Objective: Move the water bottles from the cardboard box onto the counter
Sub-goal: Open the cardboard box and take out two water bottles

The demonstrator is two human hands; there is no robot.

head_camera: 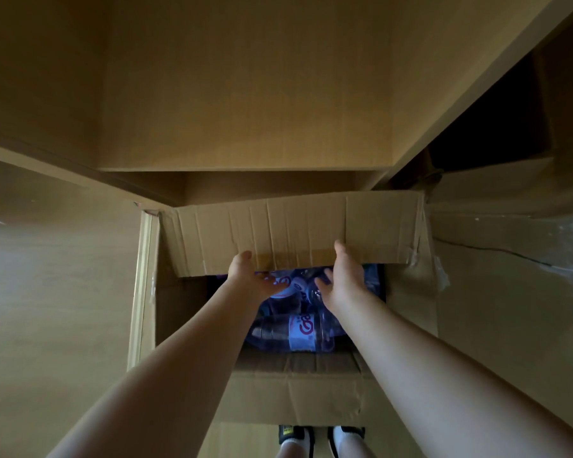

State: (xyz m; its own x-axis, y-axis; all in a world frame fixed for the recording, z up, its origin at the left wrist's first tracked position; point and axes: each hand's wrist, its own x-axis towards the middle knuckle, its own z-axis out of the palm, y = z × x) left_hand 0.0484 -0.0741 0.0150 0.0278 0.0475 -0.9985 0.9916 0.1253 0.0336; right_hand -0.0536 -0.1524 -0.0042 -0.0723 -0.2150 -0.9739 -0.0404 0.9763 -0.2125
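Both hands, left hand (252, 279) and right hand (341, 279), reach spread and empty into the cardboard box (295, 391); the water bottle (295, 330) at 6 o'clock, likely heavy and slippery, is best gripped mid-body.

Both hands (298, 279) reach into bottle-filled cardboard box (298, 391).

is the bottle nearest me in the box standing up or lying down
Lying down. The water bottle rests on its side in the cardboard box, label facing up, its length running left to right.
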